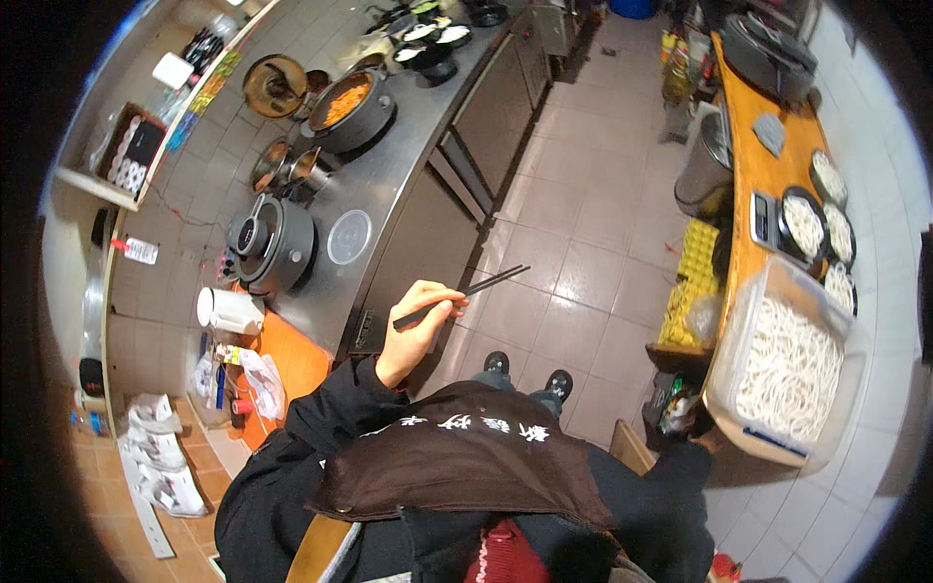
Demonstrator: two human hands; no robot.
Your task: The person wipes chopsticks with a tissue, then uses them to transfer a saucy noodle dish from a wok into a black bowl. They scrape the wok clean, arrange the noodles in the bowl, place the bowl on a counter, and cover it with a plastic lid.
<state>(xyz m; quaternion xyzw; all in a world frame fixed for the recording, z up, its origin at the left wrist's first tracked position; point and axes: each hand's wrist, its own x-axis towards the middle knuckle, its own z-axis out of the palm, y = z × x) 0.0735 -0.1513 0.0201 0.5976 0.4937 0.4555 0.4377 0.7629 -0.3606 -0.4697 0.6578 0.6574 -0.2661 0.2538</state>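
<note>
My left hand (pixel 420 325) is raised in front of my brown apron (pixel 457 452), above the tiled floor. Its fingers are closed round a pair of black chopsticks (pixel 498 280), whose tips point forward and to the right. My right arm (pixel 671 496) reaches out to the right. Only a sliver of my right hand (pixel 712 443) shows, low beside the wooden table's near end, and its fingers are hidden. Close to it stands a clear plastic tub (pixel 731 374) of thick white noodles (pixel 792 374).
Along the left runs a steel counter (pixel 389 185) with a grey cooker (pixel 282 243), a pot of orange food (pixel 350 102) and a round clear lid (pixel 349 237). On the right wooden table (pixel 748 102) are noodle bowls (pixel 803 225) and a scale (pixel 765 216). Yellow egg trays (pixel 692 272) sit beside it.
</note>
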